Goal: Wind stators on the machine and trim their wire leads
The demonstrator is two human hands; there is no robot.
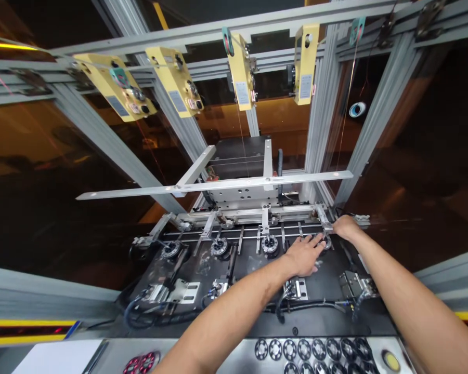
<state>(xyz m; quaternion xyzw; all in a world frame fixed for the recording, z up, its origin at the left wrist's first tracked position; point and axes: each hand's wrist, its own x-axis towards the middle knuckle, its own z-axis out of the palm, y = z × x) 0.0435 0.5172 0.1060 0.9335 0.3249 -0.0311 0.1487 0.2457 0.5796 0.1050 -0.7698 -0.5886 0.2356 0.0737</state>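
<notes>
head view: the left hand [304, 255] is spread, its fingers released, their tips at the rim of the rightmost round part [328, 242] on the black table [323, 325]. the right hand [347, 227] is at the end of a metal arm [320, 212] beside it; whether its fingers grip cannot be told.

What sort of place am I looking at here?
Most likely a factory workstation: a grey slotted metal frame stands around the machine, yellow box-shaped units are mounted overhead, and black spoked ring-shaped parts sit in rows on the silvery metal front ledge.
</notes>
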